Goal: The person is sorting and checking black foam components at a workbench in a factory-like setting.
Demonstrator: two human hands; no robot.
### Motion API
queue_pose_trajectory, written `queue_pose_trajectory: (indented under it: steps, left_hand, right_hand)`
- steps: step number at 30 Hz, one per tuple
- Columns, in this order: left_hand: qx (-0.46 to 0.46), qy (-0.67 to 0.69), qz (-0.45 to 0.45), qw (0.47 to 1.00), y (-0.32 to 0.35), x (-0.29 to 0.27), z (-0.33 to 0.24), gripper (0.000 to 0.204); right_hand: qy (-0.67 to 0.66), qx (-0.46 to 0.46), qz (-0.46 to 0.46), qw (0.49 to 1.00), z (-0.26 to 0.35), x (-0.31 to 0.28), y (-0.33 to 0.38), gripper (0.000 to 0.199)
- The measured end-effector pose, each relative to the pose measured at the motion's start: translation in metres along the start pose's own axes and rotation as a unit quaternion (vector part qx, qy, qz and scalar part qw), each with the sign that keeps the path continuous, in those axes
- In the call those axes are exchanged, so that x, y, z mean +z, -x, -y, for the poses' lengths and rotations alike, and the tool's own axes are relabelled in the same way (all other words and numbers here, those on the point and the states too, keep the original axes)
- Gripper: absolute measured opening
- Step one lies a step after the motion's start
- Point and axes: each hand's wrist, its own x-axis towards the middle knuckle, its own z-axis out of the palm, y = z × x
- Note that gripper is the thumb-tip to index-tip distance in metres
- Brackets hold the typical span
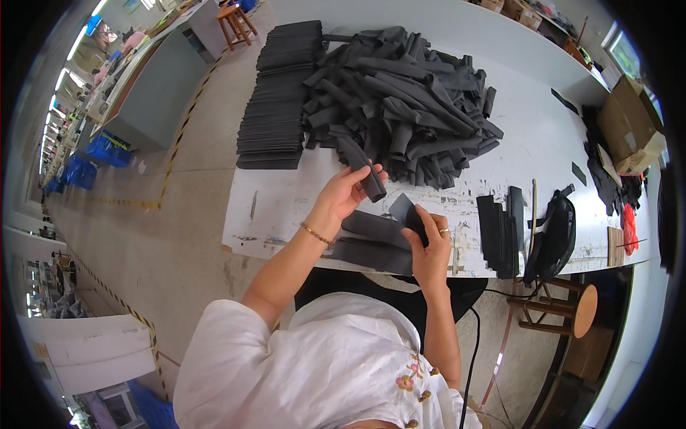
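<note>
My left hand (346, 191) is closed around a curled dark grey fabric strip (355, 156), holding it just in front of a large loose heap of similar strips (421, 93). Between the thumb and fingers of my right hand (430, 250) is a flat, dark grey piece with a pointed corner (404, 208). It stands tilted above the near edge of the white table (286, 204). Two flat dark strips, a farther one (373, 227) and a nearer one (368, 256), lie under and beside my hands. To the left of the heap runs a long, neat stack of flat strips (275, 100).
On the right of the table are another stack of dark strips (498, 236), a thin stick (533, 214) and a black plastic bag (556, 232). Farther right stand a cardboard box (629, 118) and a red bag (629, 229). A wooden stool (586, 311) is below the table edge.
</note>
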Motion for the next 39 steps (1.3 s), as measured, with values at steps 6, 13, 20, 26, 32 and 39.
queue_pose_trajectory:
  steps: [6, 13, 20, 26, 32, 39]
  left_hand:
    - [-0.004, -0.007, -0.040, 0.999, 0.002, 0.004, 0.013, 0.024]
    - [-0.008, -0.046, -0.039, 0.998, 0.016, 0.026, 0.017, 0.019]
    - [0.012, -0.055, -0.006, 0.998, 0.031, 0.036, 0.017, 0.018]
    - [0.160, -0.108, -0.021, 0.981, 0.061, 0.064, 0.024, 0.040]
    - [0.138, -0.053, 0.130, 0.980, 0.054, 0.062, 0.025, 0.027]
    - [0.117, -0.052, 0.127, 0.984, 0.061, 0.058, 0.047, 0.024]
  right_hand:
    - [0.063, -0.072, -0.029, 0.995, 0.010, -0.007, 0.001, 0.030]
    - [0.174, -0.140, -0.059, 0.973, 0.014, -0.006, -0.004, 0.027]
    - [0.269, -0.196, -0.094, 0.938, 0.007, -0.007, -0.004, 0.029]
    - [0.222, -0.179, -0.114, 0.952, 0.023, 0.005, -0.005, 0.042]
    - [0.075, -0.133, -0.061, 0.986, 0.034, 0.020, 0.005, 0.060]
    - [0.056, -0.173, -0.029, 0.983, 0.024, 0.026, -0.002, 0.047]
